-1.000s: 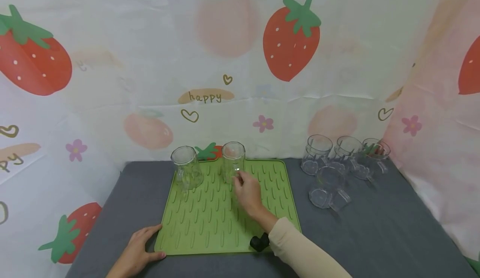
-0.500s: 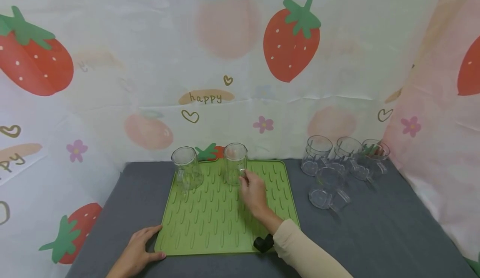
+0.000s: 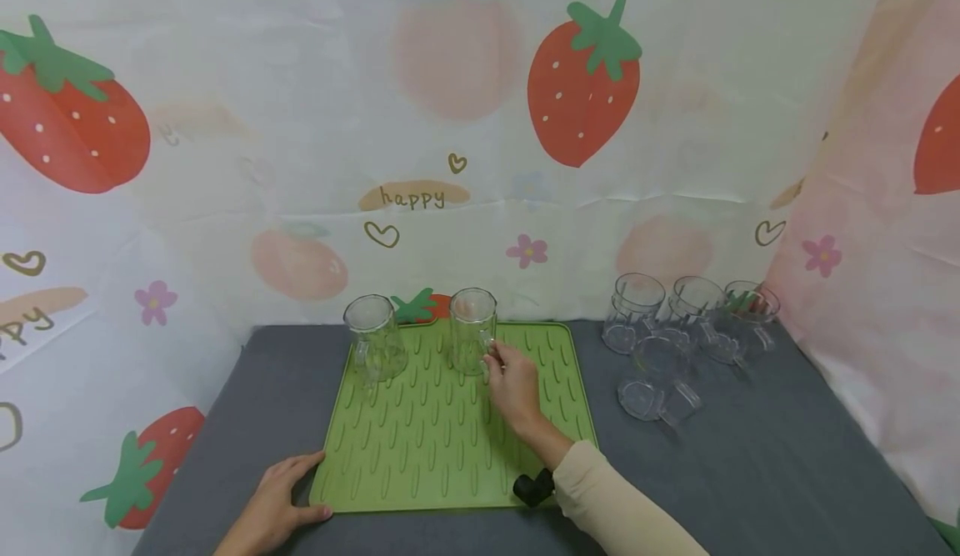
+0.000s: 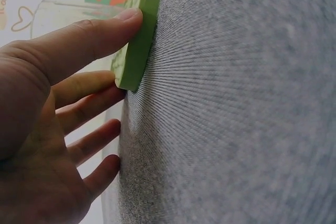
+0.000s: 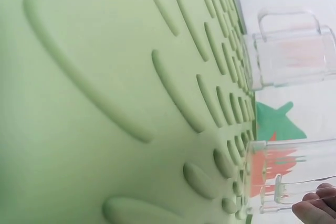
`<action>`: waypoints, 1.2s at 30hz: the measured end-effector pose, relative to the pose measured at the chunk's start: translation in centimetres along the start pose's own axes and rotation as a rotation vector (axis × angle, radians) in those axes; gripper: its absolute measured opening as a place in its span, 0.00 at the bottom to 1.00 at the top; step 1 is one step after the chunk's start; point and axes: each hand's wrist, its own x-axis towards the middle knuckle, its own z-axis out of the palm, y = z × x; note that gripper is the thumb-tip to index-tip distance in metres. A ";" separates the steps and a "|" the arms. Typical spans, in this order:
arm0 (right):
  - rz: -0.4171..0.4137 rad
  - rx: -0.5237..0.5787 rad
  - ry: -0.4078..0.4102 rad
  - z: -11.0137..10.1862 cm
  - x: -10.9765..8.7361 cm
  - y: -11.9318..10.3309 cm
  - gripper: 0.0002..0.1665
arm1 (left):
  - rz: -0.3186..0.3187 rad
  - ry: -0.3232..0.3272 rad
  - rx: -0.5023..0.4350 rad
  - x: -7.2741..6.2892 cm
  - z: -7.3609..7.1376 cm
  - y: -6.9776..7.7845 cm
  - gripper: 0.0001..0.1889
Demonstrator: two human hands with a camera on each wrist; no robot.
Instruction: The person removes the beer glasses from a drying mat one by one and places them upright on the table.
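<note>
The right hand [image 3: 517,383] grips the clear mug [image 3: 467,331] by its handle [image 5: 279,188], thumb and fingers pinched there. This mug is at the far edge of the green mat [image 3: 420,460], about midway along. Its handle faces toward the mat's near right, which likely lets the right hand hold it without crossing in front of the body. The glass is so see-through that I cannot tell whether its weight rests fully on the mat or which end is the mouth.

The left hand [image 3: 272,498] is spread at the mat's near left corner, thumb on the near edge and forefinger on the left edge; bracing from both sides probably stops the mat from sliding.

A second mug [image 3: 381,348] stands at the mat's far left, apart from the first, perhaps so the two don't knock. Right of the mat, four other mugs [image 3: 636,313] cluster on the grey tabletop [image 3: 757,464], near its far side, seemingly within the right arm's reach.
</note>
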 end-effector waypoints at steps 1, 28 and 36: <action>0.000 0.002 0.001 0.0 0.0 0.0 0.10 | 0.000 0.000 0.000 0.0 0.0 0.0 0.46; -0.036 0.004 0.083 -1.4 0.3 1.0 0.12 | -0.011 0.016 -0.023 -0.2 0.0 0.1 0.47; -0.022 0.009 0.064 -2.5 0.5 1.6 0.14 | -0.020 0.012 -0.026 -0.2 0.1 0.1 0.49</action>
